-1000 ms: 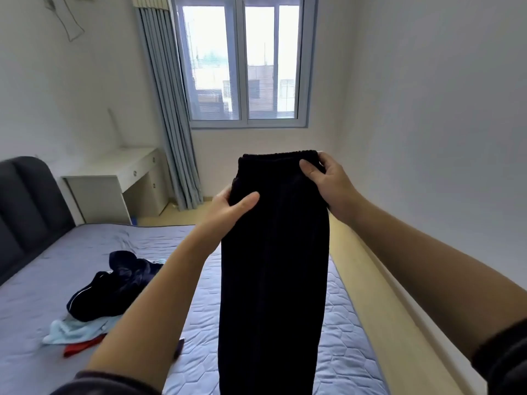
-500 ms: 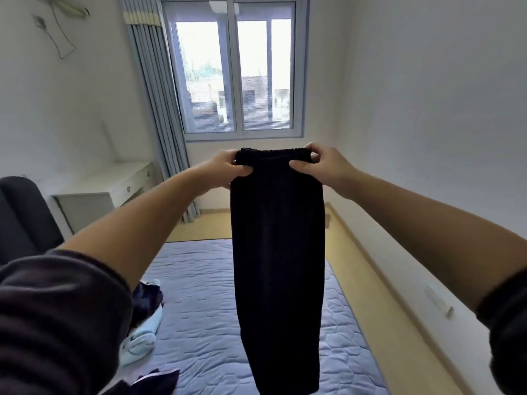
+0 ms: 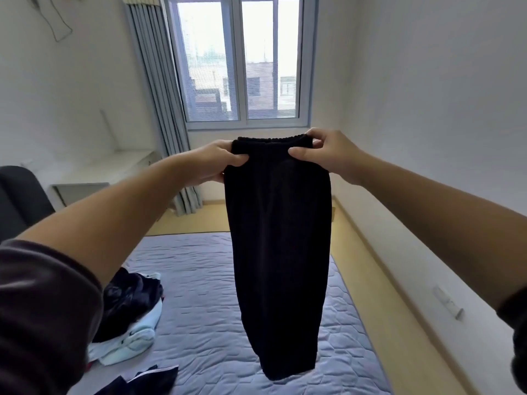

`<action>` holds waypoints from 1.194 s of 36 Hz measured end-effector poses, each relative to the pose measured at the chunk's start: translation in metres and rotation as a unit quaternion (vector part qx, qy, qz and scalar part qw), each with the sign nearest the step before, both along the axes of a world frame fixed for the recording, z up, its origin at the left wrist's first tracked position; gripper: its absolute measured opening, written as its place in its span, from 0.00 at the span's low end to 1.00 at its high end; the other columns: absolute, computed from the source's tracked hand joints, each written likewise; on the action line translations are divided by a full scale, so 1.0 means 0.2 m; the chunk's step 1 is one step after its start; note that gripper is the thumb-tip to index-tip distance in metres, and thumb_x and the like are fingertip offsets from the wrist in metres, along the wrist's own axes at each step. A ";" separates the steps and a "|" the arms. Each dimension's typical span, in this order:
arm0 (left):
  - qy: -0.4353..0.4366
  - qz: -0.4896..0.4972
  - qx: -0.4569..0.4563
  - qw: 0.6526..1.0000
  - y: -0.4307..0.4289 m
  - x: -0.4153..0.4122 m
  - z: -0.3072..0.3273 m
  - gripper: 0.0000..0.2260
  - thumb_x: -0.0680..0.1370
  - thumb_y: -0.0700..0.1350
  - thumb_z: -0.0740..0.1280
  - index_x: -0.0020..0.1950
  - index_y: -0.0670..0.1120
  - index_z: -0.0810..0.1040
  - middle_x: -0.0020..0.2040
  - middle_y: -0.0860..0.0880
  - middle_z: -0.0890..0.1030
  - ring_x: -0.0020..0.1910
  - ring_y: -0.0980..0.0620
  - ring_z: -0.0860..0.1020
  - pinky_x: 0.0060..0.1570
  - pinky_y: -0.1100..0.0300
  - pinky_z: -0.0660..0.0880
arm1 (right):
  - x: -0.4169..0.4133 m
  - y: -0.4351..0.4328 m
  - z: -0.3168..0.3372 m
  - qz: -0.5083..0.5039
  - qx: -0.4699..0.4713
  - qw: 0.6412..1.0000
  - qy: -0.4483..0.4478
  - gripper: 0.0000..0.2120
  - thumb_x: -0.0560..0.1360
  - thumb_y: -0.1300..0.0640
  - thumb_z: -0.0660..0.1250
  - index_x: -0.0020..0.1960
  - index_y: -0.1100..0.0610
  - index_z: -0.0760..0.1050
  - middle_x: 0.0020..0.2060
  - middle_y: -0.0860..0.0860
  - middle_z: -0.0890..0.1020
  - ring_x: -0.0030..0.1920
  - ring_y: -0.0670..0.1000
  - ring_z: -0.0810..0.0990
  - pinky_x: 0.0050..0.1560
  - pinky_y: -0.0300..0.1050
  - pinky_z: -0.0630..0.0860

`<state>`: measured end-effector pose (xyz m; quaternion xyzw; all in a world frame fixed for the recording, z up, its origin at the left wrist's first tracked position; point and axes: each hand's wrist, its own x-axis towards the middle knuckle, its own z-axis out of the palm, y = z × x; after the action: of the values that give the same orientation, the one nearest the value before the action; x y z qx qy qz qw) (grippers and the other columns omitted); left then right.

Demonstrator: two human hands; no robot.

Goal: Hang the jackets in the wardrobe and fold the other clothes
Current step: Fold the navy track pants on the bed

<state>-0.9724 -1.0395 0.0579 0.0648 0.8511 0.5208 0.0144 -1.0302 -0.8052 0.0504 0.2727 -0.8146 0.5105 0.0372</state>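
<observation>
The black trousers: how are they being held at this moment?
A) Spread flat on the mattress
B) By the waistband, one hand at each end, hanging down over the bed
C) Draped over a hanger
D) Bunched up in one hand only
B: the left hand and the right hand each grip one end of the elastic waistband, and the black trousers hang straight down, clear of the bed.
</observation>
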 end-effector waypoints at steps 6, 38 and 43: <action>-0.051 -0.017 0.009 0.998 -0.05 -0.04 0.05 0.14 0.81 0.42 0.60 0.66 0.42 0.73 0.60 0.43 0.80 0.57 0.47 0.80 0.55 0.54 0.78 | -0.06 0.00 0.07 -0.002 0.039 0.999 -0.014 0.26 0.68 0.45 0.75 0.62 0.56 0.77 0.53 0.54 0.81 0.55 0.54 0.81 0.60 0.51 0.77; 0.241 0.192 -0.180 0.934 0.08 -0.43 -0.08 0.11 0.80 0.38 0.61 0.62 0.46 0.71 0.56 0.48 0.75 0.53 0.49 0.73 0.49 0.59 0.67 | -0.38 -0.13 -0.13 -0.149 0.123 0.948 0.252 0.10 0.78 0.59 0.66 0.58 0.56 0.69 0.49 0.54 0.79 0.46 0.53 0.77 0.46 0.45 0.73; 0.230 0.175 -0.173 0.942 0.10 -0.33 -0.20 0.12 0.79 0.38 0.62 0.62 0.44 0.70 0.58 0.44 0.75 0.55 0.46 0.73 0.55 0.54 0.72 | -0.26 -0.08 -0.25 -0.126 0.112 0.954 0.246 0.11 0.76 0.58 0.68 0.56 0.57 0.70 0.47 0.51 0.78 0.45 0.51 0.76 0.46 0.44 0.74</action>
<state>-1.0391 -1.0203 0.0180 0.0294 0.9060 0.3312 -0.2618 -1.0831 -0.8215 0.0000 0.2876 -0.8597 0.3243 0.2702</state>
